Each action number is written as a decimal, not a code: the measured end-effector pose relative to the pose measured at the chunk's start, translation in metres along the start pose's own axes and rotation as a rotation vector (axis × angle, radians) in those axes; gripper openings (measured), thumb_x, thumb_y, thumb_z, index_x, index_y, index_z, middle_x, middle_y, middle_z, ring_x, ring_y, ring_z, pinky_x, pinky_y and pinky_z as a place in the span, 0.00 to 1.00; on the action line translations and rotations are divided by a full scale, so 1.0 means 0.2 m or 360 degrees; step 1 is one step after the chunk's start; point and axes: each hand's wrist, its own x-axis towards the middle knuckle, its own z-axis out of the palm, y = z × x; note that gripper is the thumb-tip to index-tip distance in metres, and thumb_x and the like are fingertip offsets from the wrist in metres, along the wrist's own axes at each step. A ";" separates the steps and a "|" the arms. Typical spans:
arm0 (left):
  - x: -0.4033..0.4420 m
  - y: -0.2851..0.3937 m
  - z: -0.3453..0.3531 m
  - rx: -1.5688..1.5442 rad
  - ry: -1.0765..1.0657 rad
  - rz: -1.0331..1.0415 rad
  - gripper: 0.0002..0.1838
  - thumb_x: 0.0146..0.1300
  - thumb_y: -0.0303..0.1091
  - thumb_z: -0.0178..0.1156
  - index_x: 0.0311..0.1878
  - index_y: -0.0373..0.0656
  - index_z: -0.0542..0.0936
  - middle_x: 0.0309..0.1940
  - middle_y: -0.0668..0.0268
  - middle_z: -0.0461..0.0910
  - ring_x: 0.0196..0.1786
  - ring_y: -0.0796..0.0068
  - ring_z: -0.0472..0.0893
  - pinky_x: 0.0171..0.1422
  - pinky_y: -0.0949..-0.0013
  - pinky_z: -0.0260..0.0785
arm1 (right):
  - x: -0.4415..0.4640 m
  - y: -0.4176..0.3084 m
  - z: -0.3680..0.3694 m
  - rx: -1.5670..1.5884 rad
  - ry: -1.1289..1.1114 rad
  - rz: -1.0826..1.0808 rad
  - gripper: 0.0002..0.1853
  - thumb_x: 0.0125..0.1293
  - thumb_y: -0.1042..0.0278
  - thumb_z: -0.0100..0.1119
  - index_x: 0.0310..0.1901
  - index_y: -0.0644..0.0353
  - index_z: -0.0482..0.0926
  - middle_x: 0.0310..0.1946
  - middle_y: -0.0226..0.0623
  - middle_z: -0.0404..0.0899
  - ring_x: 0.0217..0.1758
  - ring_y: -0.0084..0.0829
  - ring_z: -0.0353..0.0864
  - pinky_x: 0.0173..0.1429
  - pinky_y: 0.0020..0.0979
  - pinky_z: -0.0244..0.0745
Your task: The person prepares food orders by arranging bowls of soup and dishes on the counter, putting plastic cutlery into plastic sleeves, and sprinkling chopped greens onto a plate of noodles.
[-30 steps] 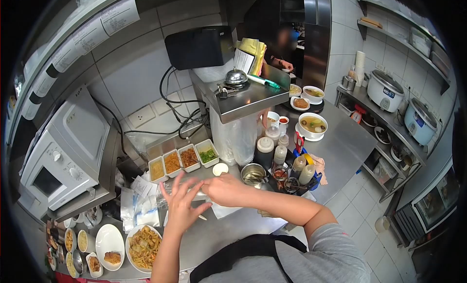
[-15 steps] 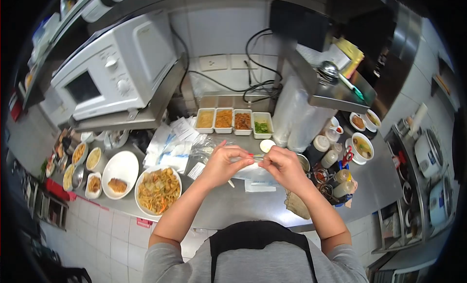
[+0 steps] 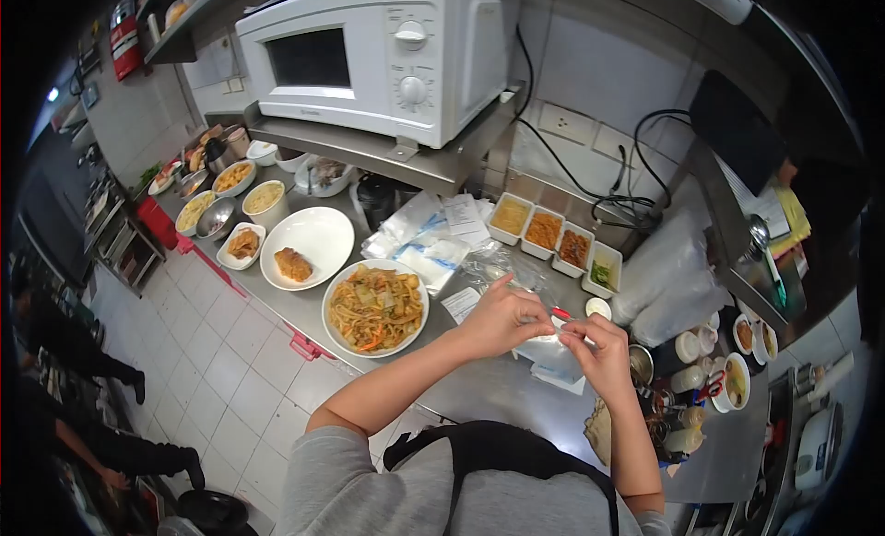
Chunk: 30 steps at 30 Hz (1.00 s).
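Note:
My left hand (image 3: 505,319) is closed in a pinch above the steel counter. Opposite it, my right hand (image 3: 601,356) also pinches, its fingertips almost meeting those of the left. Whatever is between them is too small to make out. Under the fingers lies clear whitish plastic (image 3: 548,352), with a flat white packet (image 3: 559,377) just below. A small red item (image 3: 560,313) shows behind the fingertips, beside a small round white cup (image 3: 598,307). To the left of my left hand is a paper slip (image 3: 461,304).
A bowl of noodles (image 3: 376,308) and a white plate with a brown fried piece (image 3: 293,265) stand left. Behind are several white food tubs (image 3: 541,230) and a microwave (image 3: 369,66). Sauce bottles (image 3: 687,379) and a folded cloth (image 3: 599,433) are right. Another person's legs (image 3: 120,435) show lower left.
The view has swung to the left, so the counter things appear further right. Both hands stay close together in their pinch, and people's legs have come into sight at the left.

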 end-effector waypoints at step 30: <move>0.08 -1.36 -0.49 0.0019 0.1021 -0.0972 0.14 0.55 0.35 0.59 0.42 0.38 0.79 0.39 0.53 0.81 0.44 0.54 0.79 0.46 0.63 0.70 | -0.02 0.39 0.29 -0.0126 -0.0138 0.0498 0.05 0.54 0.72 0.61 0.27 0.64 0.80 0.22 0.39 0.73 0.26 0.36 0.74 0.32 0.31 0.67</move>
